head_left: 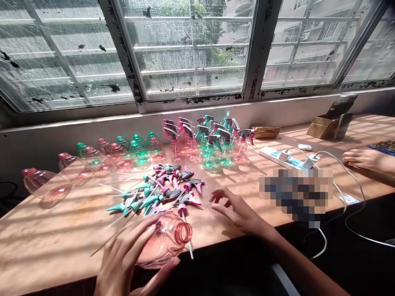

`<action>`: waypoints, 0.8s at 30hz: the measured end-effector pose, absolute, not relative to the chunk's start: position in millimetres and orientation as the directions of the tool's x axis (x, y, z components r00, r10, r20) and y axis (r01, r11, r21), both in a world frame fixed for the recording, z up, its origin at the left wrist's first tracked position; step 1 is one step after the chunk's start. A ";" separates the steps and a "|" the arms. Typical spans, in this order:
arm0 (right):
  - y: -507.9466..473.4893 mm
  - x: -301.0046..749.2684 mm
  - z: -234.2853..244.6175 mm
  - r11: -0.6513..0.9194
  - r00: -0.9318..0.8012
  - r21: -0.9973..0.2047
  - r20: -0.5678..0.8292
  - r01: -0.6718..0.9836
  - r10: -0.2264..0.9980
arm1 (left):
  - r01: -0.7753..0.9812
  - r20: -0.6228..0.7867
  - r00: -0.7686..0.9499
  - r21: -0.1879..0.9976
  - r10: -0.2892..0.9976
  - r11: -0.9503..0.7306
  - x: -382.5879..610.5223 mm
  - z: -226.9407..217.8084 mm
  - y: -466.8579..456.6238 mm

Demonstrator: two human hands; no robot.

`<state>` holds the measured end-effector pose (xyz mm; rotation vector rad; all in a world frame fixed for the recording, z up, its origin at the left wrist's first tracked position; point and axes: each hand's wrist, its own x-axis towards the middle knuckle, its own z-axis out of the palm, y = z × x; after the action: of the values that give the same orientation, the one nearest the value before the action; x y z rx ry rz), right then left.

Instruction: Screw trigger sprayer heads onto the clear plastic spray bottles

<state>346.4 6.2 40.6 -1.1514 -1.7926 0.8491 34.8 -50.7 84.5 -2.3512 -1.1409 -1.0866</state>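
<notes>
My left hand (132,255) is wrapped round a clear pink plastic bottle (163,242), tilted so that its uncapped threaded neck points right, near the table's front edge. To its right, my right hand (233,207) hovers low over the table with curled but parted fingers and holds nothing. Between and beyond my hands lies a pile of loose trigger spray heads (166,191) in pink, green and grey, some with thin dip tubes. One pink-collared spray head (182,209) lies just behind the bottle, its tube partly hidden by the neck.
Uncapped pink and green bottles (125,158) stand at the back left. Several bottles with spray heads fitted (210,152) stand beside them. A white power strip (277,158) with cables, a blurred-out object (296,195) and another person's hand (367,160) are on the right.
</notes>
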 end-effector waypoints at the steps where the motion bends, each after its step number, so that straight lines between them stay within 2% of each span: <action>1: 26.1 344.2 47.0 0.395 -0.266 -0.786 0.299 0.475 0.916 | 0.736 0.737 0.439 0.034 0.514 -0.676 38.8 78.8 -53.5; 3: 63.6 336.4 54.0 0.418 -0.318 -0.632 0.273 0.652 0.908 | 0.672 0.741 0.505 -0.015 0.444 -0.740 48.0 69.2 -53.7; 6: 103.0 320.0 51.3 0.434 -0.373 -0.595 0.231 0.677 0.898 | 0.623 0.753 0.554 -0.092 0.355 -0.777 62.0 55.9 -52.0; 9: 117.2 306.7 43.9 0.442 -0.394 -0.572 0.215 0.691 0.894 | 0.563 0.756 0.572 -0.078 0.320 -0.823 71.1 45.2 -52.2; 12: 113.8 305.3 42.2 0.403 -0.336 -0.561 0.224 0.723 0.915 | 0.554 0.765 0.560 -0.059 0.319 -0.830 74.3 45.2 -48.5; 17: 95.1 335.0 44.6 0.288 -0.137 -0.633 0.277 0.719 0.951 | 0.597 0.778 0.533 -0.068 0.332 -0.799 77.7 59.7 -21.1; 19: 85.0 352.9 41.2 0.223 -0.024 -0.692 0.285 0.687 0.958 | 0.645 0.814 0.451 -0.013 0.367 -0.764 78.3 59.4 -5.4; 21: 72.2 368.4 34.6 0.161 0.102 -0.749 0.293 0.643 0.951 | 0.693 0.846 0.391 -0.011 0.362 -0.721 77.0 54.3 7.8; 24: 48.7 380.1 21.4 0.124 0.288 -0.814 0.338 0.568 0.896 | 0.756 0.828 0.396 -0.049 0.396 -0.652 73.0 43.8 17.2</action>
<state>380.1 48.7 21.4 -1.5572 -1.3925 0.4120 73.0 17.2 43.8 -2.2379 -0.9898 -1.1587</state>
